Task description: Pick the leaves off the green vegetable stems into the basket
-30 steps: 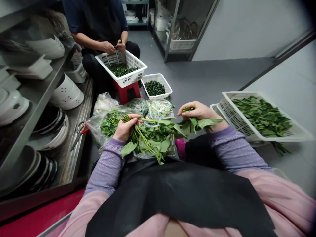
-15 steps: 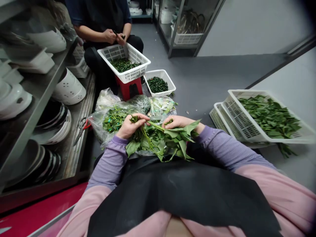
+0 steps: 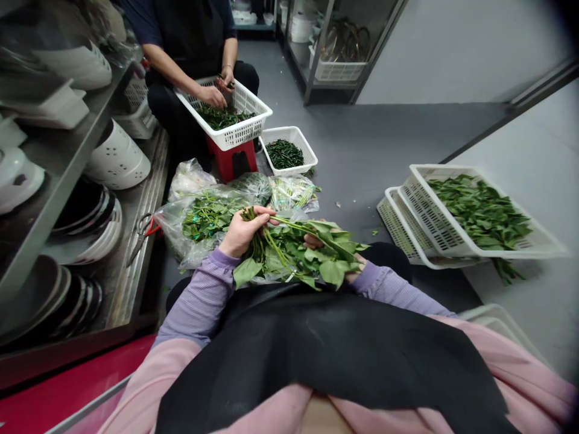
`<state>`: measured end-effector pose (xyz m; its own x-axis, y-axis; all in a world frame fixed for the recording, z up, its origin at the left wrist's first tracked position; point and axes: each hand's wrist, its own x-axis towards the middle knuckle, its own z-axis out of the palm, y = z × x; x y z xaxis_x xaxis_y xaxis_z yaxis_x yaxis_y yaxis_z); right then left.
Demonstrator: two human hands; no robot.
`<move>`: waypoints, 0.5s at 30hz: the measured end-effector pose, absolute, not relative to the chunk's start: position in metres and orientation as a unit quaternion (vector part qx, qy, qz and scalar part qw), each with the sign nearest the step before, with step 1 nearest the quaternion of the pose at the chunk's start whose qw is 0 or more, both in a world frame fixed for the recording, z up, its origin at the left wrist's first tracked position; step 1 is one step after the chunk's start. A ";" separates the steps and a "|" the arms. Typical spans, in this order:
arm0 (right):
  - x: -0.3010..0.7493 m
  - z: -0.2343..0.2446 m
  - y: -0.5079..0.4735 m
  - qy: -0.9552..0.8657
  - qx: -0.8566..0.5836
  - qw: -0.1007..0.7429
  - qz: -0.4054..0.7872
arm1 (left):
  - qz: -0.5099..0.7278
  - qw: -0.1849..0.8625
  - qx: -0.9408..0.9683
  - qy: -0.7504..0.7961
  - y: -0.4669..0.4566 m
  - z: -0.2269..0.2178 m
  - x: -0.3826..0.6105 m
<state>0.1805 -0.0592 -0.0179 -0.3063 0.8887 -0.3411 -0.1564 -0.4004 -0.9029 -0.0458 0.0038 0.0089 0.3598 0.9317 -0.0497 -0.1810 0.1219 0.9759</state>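
My left hand (image 3: 242, 232) is closed around the stems of a bunch of leafy greens (image 3: 335, 253), the cut ends poking up above the fist. The long stems run to the right over my lap, with broad leaves at their far end. My right hand (image 3: 313, 240) is among those leaves, its curled fingers partly covered by them. Beneath and beyond lies an open clear plastic bag (image 3: 174, 226) with more greens (image 3: 205, 217) in it.
Scissors with red handles (image 3: 143, 232) lie on the metal shelf (image 3: 131, 265) at left, near stacked dishes. Opposite, a person's hands (image 3: 215, 93) work in a white basket (image 3: 244, 132) on a red stool (image 3: 233, 161). At right, stacked white baskets (image 3: 434, 226) hold leaves (image 3: 479, 211).
My right hand has moved under the leaves and is now mostly covered; the leaves have shifted. My left hand keeps its hold on the stems. The other person's hands have lowered into the basket.
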 end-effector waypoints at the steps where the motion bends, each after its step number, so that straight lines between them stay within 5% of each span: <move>1: 0.190 -0.013 -0.060 -0.391 -0.473 0.420 0.669 | 0.431 0.650 0.501 0.375 0.004 0.010 -0.047; 4: 0.221 0.015 -0.055 -0.446 -0.460 0.505 0.579 | 0.427 0.648 0.500 0.384 0.005 0.012 -0.051; 10: 0.214 0.067 -0.042 -0.789 -0.441 0.191 0.382 | 0.415 0.661 0.501 0.374 0.004 0.014 -0.048; 15: 0.186 0.052 -0.032 -0.778 -0.508 0.181 0.323 | 0.415 0.676 0.487 0.367 0.003 0.014 -0.050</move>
<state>0.1863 -0.0324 0.0515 -0.4183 0.9071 -0.0462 0.6731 0.2755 -0.6863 -0.0505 0.0033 0.0139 0.3862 0.9179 -0.0909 -0.2046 0.1813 0.9619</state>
